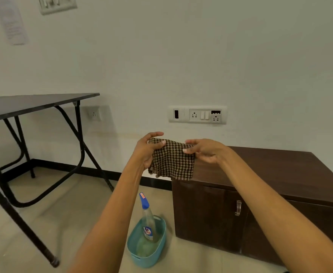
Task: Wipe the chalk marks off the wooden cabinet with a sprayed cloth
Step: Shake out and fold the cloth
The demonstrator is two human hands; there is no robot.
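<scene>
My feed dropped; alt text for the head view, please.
Both hands, left hand and right hand, hold a brown checked cloth stretched above the dark wooden cabinet. A blue-capped spray bottle stands in a teal plastic basket on the floor.

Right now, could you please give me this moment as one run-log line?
left hand: holds cloth | right hand: holds cloth | spray bottle: in blue tub on floor | cabinet: not touched

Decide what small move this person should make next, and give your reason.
Probably free one hand and reach down for the spray bottle. Both the left hand and right hand hold the checked cloth spread in the air, while the bottle stands unused in the blue tub beside the wooden cabinet.
</scene>
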